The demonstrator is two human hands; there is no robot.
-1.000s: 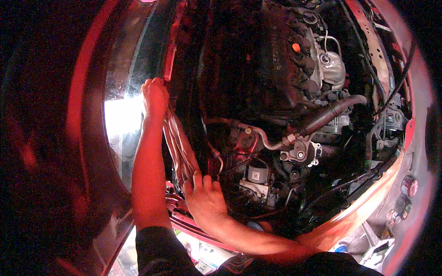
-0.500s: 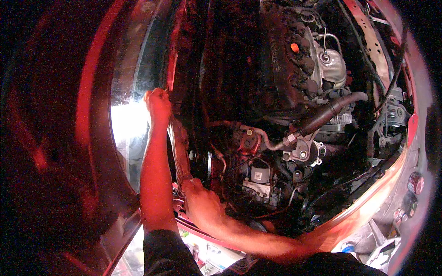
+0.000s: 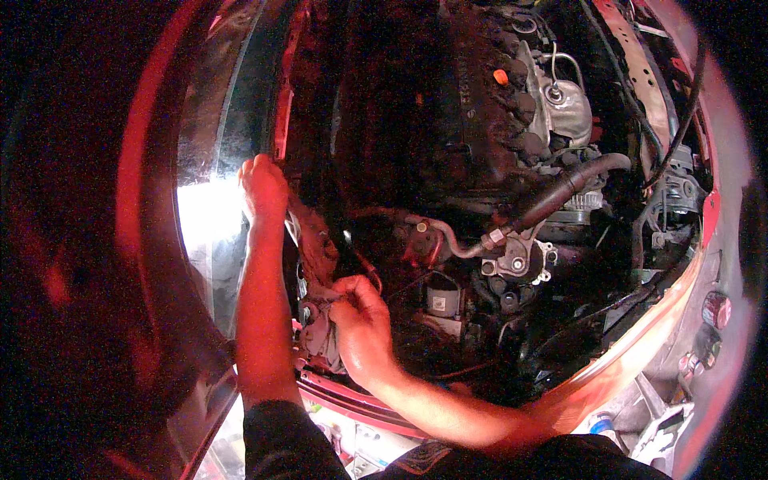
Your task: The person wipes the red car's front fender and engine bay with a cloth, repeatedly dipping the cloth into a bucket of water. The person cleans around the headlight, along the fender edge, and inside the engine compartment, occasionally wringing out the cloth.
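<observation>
I look down into the open engine bay [image 3: 480, 200] of a red car. My left hand [image 3: 262, 188] is stretched forward and closed on the edge of the bay's left side panel [image 3: 280, 120]. My right hand [image 3: 362, 324] is lower, by the near left corner of the bay, with its fingers pinched on a crumpled grey rag [image 3: 324, 336] that lies against the dirty inner wall. A thin red wire [image 3: 370, 270] runs just past its fingertips.
A thick black hose [image 3: 560, 192] crosses the middle of the bay toward a metal mount [image 3: 516, 260]. The dark engine cover [image 3: 448, 104] fills the far part. The red front rail [image 3: 640, 344] curves along the right. Bright glare [image 3: 204, 232] lies on the left.
My right hand has lifted from lying flat near the front rail and closed its fingers on the rag. My left hand has kept its hold on the panel edge.
</observation>
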